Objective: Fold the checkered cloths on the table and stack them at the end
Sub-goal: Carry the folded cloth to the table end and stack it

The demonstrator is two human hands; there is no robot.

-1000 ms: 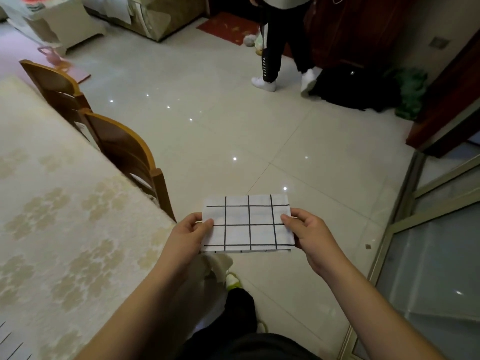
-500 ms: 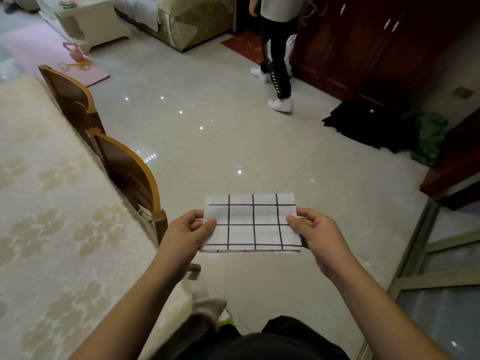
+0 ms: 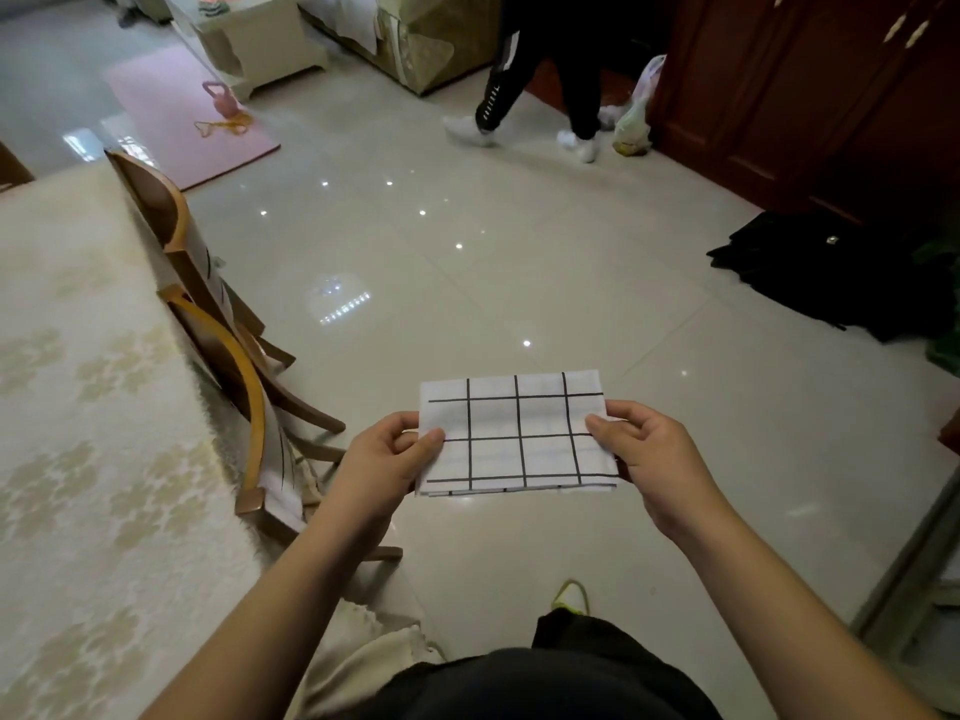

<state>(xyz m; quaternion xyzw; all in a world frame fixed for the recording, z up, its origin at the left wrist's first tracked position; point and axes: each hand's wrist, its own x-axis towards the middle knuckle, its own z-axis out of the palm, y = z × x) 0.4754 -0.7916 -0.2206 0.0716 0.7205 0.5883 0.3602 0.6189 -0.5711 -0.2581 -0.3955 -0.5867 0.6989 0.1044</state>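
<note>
White cotton-looking checkered cloth, black grid lines, already folded to a small rectangle, held in mid-air over the floor, off to the right of the table. Left hand pinches the cloth's left short edge, thumb on top, other fingers curled under. Right hand pinches the right short edge the same way, thumb tip on top near the middle grid line. Both grips clamped on the cloth, cloth stretched flat and roughly level between them. Layered edges show along the near long side, so several folds look done.

Step in hand, judged: finish or check this fold, then carry it to the stack. To do it well: keep tension even so layers don't slide, line up grid lines and corners before any further fold, keep thumbs near the edges so the middle stays flat, lay it down flat without dropping one side first.

Edges and room: table with cream patterned tablecloth lies to the left, its edge just beside the left forearm; no stack or other cloths visible on the part shown. Wooden chairs tucked at the table edge, ahead-left of the left hand, near but apart. Tiled floor open ahead. Another person's legs far ahead, well apart. Dark bag on the floor to the far right.
</note>
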